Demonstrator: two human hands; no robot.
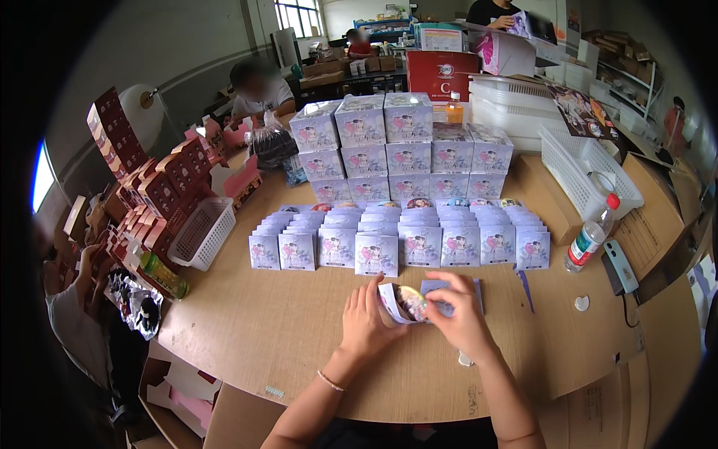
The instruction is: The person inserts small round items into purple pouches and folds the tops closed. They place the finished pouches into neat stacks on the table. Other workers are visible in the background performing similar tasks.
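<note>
My left hand (364,323) grips a small pale lavender paper packet (387,301), its mouth spread apart. In my right hand (459,318), thumb and fingers pinch the edge of a round, colourfully printed badge (409,301), which sits partly within the packet's opening. Behind the right fingers lies a flat lavender packet (436,286) on the table, partly hidden by that hand. Just beyond my hands stand several rows of printed lavender packets (378,256), with round badges (419,203) showing at the back of the rows.
Lavender boxes (363,123) are stacked behind the packets. A red-capped bottle (587,243), a power strip (620,266) and a white basket (580,168) occupy the right. Leftward are another basket (206,236), dark red boxes (168,187) and a green bottle (163,277). People sit and stand beyond.
</note>
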